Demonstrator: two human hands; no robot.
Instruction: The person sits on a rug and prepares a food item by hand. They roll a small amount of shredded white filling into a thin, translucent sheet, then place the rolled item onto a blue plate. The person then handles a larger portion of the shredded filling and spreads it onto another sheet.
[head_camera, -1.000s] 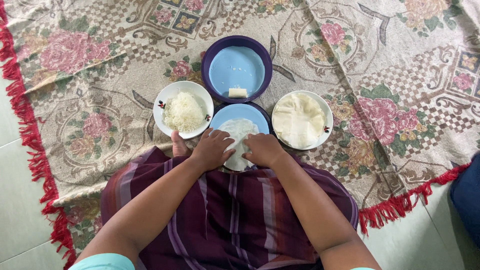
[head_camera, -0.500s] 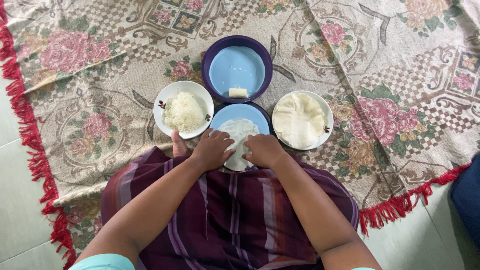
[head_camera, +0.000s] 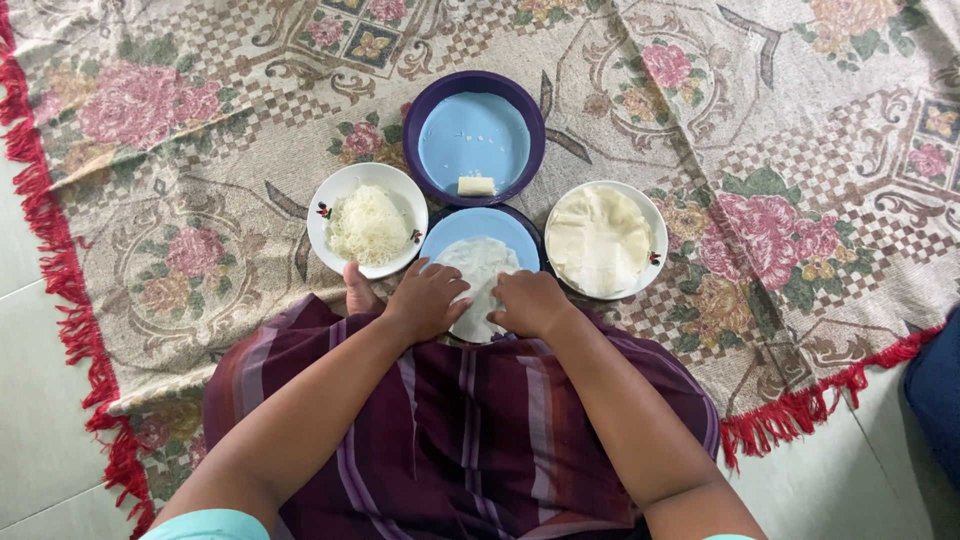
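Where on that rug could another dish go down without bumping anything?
Bare rug lies left of the noodle bowl, and a wide patch right of the wrapper plate. It is crowded in the middle: the far blue dish, near dish and both hands sit packed together.

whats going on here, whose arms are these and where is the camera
The camera sits on a person's head and looks down, so the arms are their own. They sit on a flowered rug. The left hand and right hand both press on a thin white wrapper lying on a blue plate. Beside it stand a white bowl of shredded filling, a white bowl of stacked wrappers, and a purple dish with one finished roll.
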